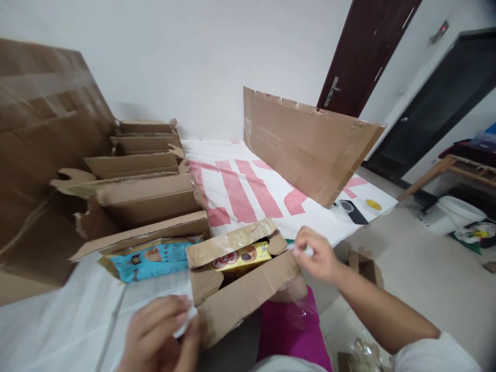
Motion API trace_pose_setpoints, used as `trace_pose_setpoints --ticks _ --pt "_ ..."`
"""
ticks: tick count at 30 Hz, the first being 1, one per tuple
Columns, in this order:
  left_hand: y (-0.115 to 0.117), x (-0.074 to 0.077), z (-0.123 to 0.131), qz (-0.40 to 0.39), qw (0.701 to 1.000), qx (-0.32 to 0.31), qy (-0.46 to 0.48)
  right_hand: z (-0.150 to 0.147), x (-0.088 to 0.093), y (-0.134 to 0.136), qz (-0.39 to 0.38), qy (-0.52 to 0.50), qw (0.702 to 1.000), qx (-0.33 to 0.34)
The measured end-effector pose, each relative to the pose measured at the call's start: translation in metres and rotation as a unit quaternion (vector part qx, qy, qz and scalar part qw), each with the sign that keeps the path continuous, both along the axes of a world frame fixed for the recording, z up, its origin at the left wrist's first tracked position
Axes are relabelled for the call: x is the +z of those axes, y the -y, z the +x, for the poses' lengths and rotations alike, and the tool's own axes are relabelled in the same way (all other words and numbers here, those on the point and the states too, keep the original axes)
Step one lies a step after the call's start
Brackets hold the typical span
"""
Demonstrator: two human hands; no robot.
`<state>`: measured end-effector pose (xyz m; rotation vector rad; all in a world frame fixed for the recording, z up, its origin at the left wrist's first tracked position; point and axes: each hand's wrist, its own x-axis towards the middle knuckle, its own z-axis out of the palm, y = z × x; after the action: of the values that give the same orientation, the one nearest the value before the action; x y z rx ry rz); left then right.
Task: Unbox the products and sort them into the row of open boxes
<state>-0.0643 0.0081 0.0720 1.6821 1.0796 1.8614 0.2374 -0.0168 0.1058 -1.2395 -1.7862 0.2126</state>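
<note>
Cardboard box (244, 292) stood unclosed, yellow packet (251, 254) inside.
Left grip (158, 333), eight o'clock, and right grip (318, 257), two, pinched white pieces (187, 319); blue packet (155, 261) lay outside, ten.

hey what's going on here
A person's left hand and right hand each pinch a small white piece near opposite ends of an open cardboard box; what the pieces are isn't clear. A yellow package sits inside the box. A blue packet lies to the left, in front of a row of cardboard compartments.
</note>
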Motion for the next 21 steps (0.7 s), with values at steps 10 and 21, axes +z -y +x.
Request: trace_pose_setpoints --ticks 10,21 --pt "-0.058 -0.075 -0.007 -0.087 0.990 0.081 0.072 0.085 -0.123 0.045 -0.439 -0.124 0.879 -0.136" --pt "-0.060 -0.103 -0.009 -0.124 0.990 0.067 0.020 0.123 -0.168 0.053 -0.418 -0.176 0.852 -0.263"
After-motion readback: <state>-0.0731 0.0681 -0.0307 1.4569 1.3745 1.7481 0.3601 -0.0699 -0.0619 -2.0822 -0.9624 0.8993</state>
